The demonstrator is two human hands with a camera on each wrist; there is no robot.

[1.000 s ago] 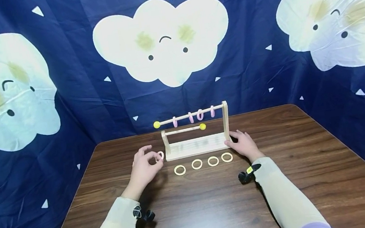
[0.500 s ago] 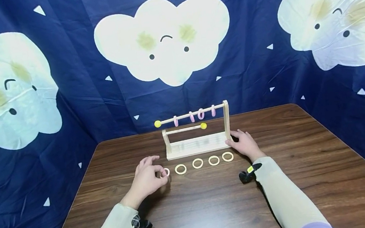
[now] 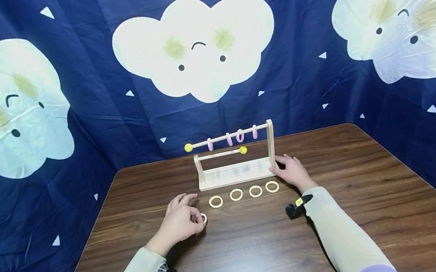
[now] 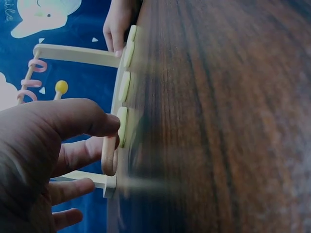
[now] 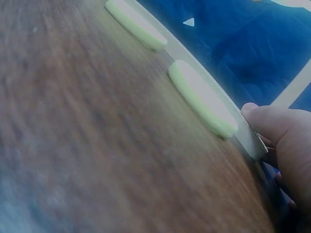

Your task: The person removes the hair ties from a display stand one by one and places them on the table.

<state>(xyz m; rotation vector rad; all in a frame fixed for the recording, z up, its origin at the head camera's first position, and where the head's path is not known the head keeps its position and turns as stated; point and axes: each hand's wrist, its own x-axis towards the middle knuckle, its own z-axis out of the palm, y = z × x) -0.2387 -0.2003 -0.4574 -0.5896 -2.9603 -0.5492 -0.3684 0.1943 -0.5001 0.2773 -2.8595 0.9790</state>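
Observation:
My left hand (image 3: pixel 177 222) pinches a pale ring (image 4: pixel 109 155) between thumb and index finger, low over the table in front of the rack's left end. The other fingers spread away from it. A wooden ring rack (image 3: pixel 237 174) has two rods, each tipped with a yellow ball. Several pink rings (image 3: pixel 240 136) hang on the upper rod, while the lower rod (image 3: pixel 218 155) is bare. At the rack's right end, my right hand (image 3: pixel 293 174) grips the base, thumb in front and fingers behind the post. Several pale yellow rings (image 3: pixel 236 195) lie in a row before the rack.
The brown wooden table (image 3: pixel 248 250) carries the rack near its far edge. Behind it hangs a blue cloth (image 3: pixel 95 101) printed with white clouds. A dark cable runs along beneath the right forearm.
My left hand has moved from beside the rack's left end toward the front of the table, carrying the ring with it. The right hand and rack stay in place.

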